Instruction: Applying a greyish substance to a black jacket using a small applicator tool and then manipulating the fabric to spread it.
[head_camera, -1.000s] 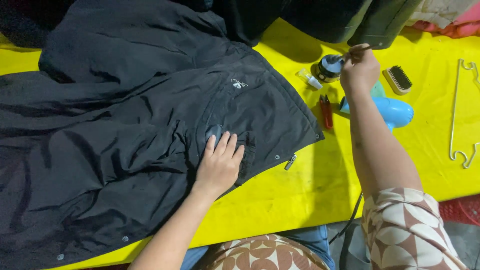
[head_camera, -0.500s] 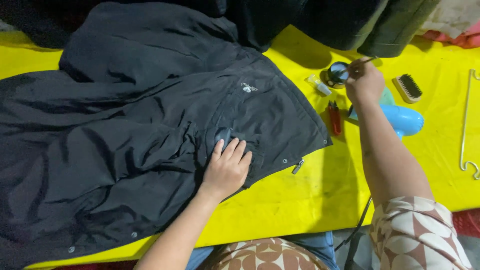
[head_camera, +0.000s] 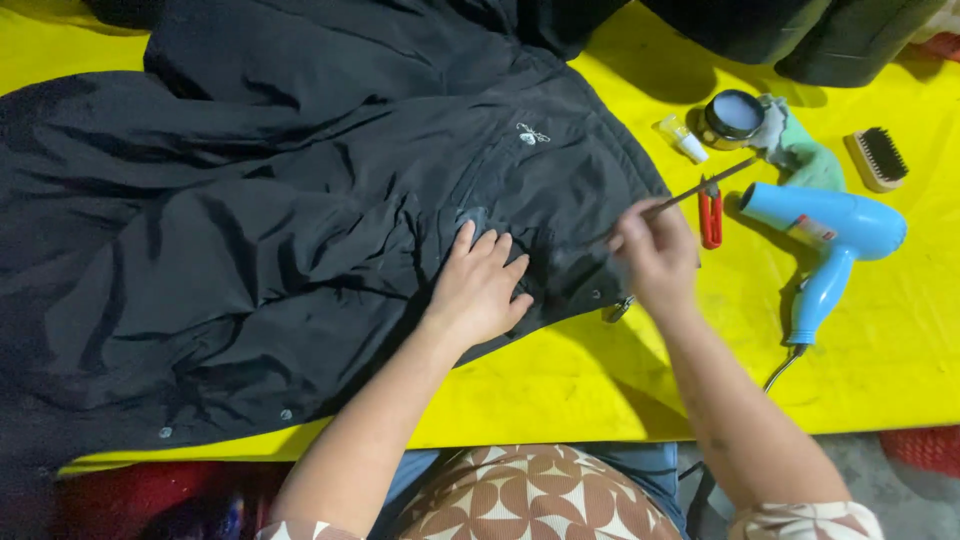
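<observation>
Left hand (head_camera: 480, 285), fingers spread, presses flat on the black jacket (head_camera: 300, 220) at centre, steadying the fabric. Right hand (head_camera: 655, 255), at three o'clock of it, pinches a thin brush (head_camera: 700, 190) angled toward the pinned spot.

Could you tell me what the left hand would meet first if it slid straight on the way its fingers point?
The left hand lies flat on the black fabric jacket, fingers pointing up and slightly right. Going on, it would likely cross the greyish smear just beyond its fingertips, then only more jacket.
</observation>
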